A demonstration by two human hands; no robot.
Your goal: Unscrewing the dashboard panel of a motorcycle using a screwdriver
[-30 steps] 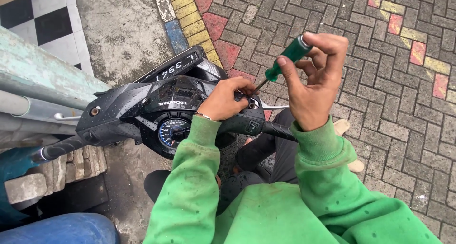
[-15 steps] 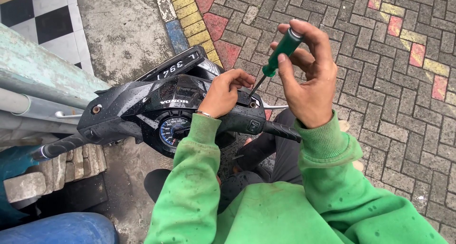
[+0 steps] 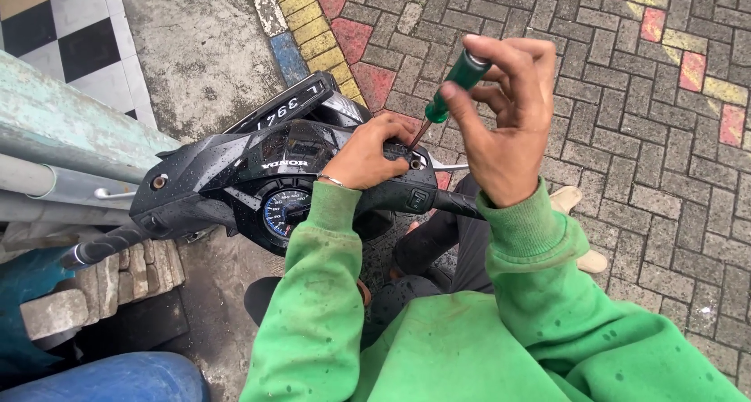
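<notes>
My right hand (image 3: pixel 508 113) is closed on a green-handled screwdriver (image 3: pixel 452 86); its thin shaft slants down to a screw hole on the right side of a wet black motorcycle handlebar cover (image 3: pixel 235 171). My left hand (image 3: pixel 369 153) rests on that cover just left of the tip, fingers curled around the spot. A round blue-faced speedometer (image 3: pixel 285 210) shows below the left wrist. Both arms wear green sleeves.
The right handlebar grip (image 3: pixel 458 204) and a silver brake lever (image 3: pixel 447 167) stick out under my right hand. The left grip (image 3: pixel 98 249) points toward stacked paving stones (image 3: pixel 94 281). Grey rails (image 3: pixel 55 187) run at left. Brick paving covers the right side.
My right hand has lifted and tilted the screwdriver more upright while its tip stays at the screw hole. My left hand has stayed on the cover.
</notes>
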